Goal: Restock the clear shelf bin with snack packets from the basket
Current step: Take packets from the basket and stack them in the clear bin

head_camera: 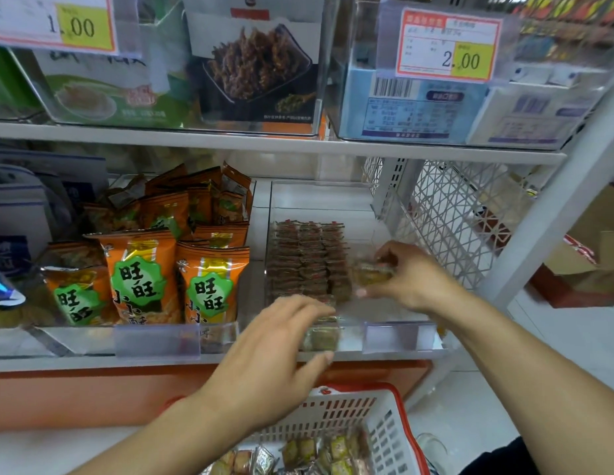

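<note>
1. Head view: a white shelf (264, 145) spans the frame; the clear bin (394, 334) sits on the level beneath it, just beyond the fingers of both hands.
2. Orange bags (141, 275) fill the next bin, well to the left of the left fingers.
3. A basket (384, 430) with a red rim stands below the left wrist, loose packets (336, 454) lying in it.
4. Inside the bin, rows of packets (307, 258) stand on edge, between the two hands and just past the fingertips.
5. The right hand (406, 279) is in the bin, fingers curled round a yellowish packet (370, 272) held right beside the stacked rows.
6. The left hand (281, 351) hovers at the bin's front wall, fingers spread and loosely bent; a greenish packet (321, 337) shows just past its fingertips, and I cannot tell whether they grip it.
7. Judged step: placing, with the bin partly filled on its left and bare on its right.
8. Next move likely calls for standing the right hand's packet upright against the rows, starting a new column, then reaching back to the basket.
</note>
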{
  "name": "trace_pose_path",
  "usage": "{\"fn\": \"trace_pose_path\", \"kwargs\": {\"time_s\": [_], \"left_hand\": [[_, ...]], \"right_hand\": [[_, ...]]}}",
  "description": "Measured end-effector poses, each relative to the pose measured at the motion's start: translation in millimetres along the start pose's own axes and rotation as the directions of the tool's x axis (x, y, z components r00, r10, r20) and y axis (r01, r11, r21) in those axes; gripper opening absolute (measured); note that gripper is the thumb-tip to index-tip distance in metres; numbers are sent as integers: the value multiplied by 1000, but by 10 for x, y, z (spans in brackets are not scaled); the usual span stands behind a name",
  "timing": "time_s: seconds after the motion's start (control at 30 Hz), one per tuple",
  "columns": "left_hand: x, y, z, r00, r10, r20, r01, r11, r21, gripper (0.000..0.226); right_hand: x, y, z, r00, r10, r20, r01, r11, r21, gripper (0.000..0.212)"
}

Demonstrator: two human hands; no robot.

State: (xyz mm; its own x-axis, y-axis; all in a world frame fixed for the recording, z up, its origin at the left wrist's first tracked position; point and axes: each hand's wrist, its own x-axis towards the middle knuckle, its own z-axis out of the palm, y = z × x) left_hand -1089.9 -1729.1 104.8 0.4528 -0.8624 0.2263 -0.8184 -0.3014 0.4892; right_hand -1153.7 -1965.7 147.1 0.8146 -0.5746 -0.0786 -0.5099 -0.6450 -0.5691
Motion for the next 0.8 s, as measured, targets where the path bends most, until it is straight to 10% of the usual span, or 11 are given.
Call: {"fn": "trace_pose_path", "kwargs": {"time_s": [0.13, 0.27, 0.5, 0.8], "left_hand": [[-31, -23, 174, 986, -8, 165, -24, 981, 190, 89], [-46, -17, 219, 984, -17, 180, -23, 975, 220, 93], [-37, -69, 201, 979, 15, 202, -59, 976, 212, 93], [-26, -88, 184, 976, 7, 217, -51, 979, 198, 95]], "right_hand": [[176, 117, 206, 974, 119, 195, -57, 954, -296, 45], [317, 108, 388, 973, 160, 168, -108, 953, -283, 37], [453, 97, 589, 957, 204, 204, -166, 967, -191, 87], [483, 55, 633, 964, 179, 196, -136, 967, -215, 75]]}}
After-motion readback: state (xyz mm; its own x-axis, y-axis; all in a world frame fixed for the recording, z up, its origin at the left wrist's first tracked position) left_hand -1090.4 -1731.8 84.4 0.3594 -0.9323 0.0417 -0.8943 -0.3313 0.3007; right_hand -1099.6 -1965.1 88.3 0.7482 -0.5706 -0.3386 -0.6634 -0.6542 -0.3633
